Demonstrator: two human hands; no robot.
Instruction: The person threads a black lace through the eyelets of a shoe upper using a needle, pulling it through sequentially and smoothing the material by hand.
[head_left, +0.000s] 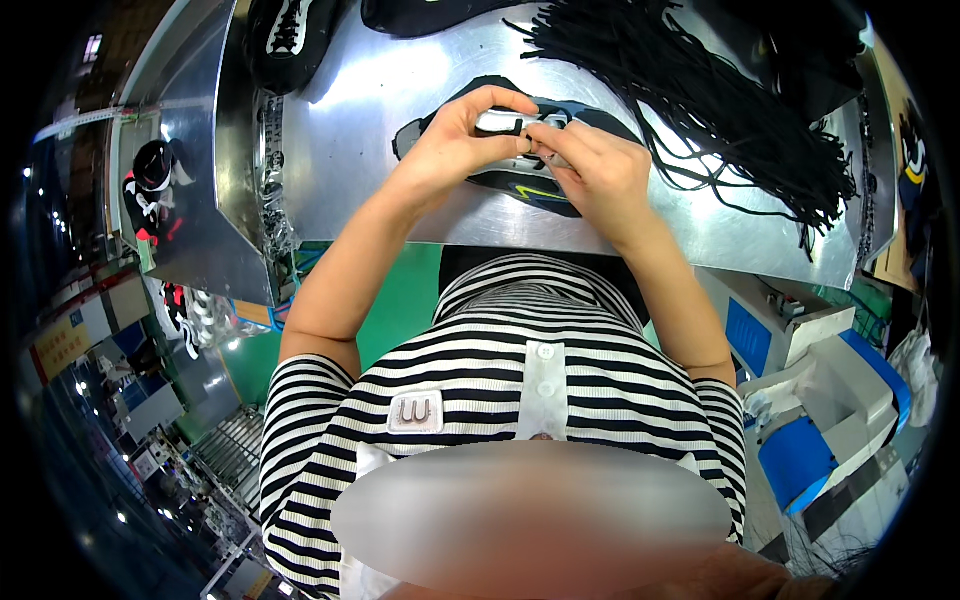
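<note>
A dark shoe upper with white parts along its lacing area and a yellow-green mark lies flat on the metal table, close to its front edge. My left hand grips the upper at the lacing area, its index finger curved over the far side and its thumb on the near side. Against that thumb tip, my right hand is closed in a pinch over the middle of the upper. A small dark bit shows between the fingertips; my fingers hide most of what the right hand holds.
A large bundle of black shoelaces spreads across the table's right side, loose ends trailing toward the front edge. Another black shoe upper lies at the far left. A metal-sided ledge with shoe parts adjoins the left. A white-and-blue machine stands at lower right.
</note>
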